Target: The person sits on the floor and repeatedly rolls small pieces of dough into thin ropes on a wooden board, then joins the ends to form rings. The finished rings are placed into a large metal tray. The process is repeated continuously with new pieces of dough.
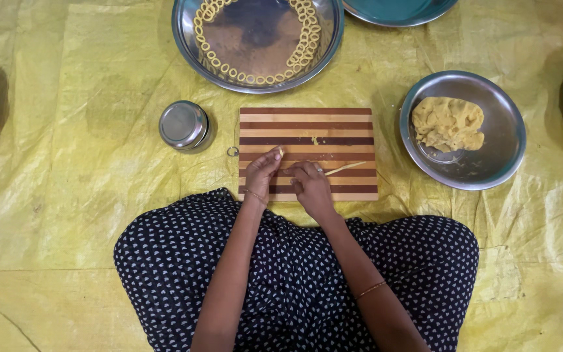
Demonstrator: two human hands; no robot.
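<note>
Thin rolled strip of yellow dough [345,168] lies on the striped brown-and-cream wooden cutting board [307,124], its near end under the right hand [310,186], fingers curled and pressed down on it; left hand [261,175] beside it, fingers pinching a small dough bit [281,152]. Board sits on a yellow plastic floor sheet [66,163]. Around it: small lidded steel container [184,125] to the left, steel plate with a yellow dough lump [448,123] to the right, large steel tray [257,39] rimmed with dough rings beyond.
</note>
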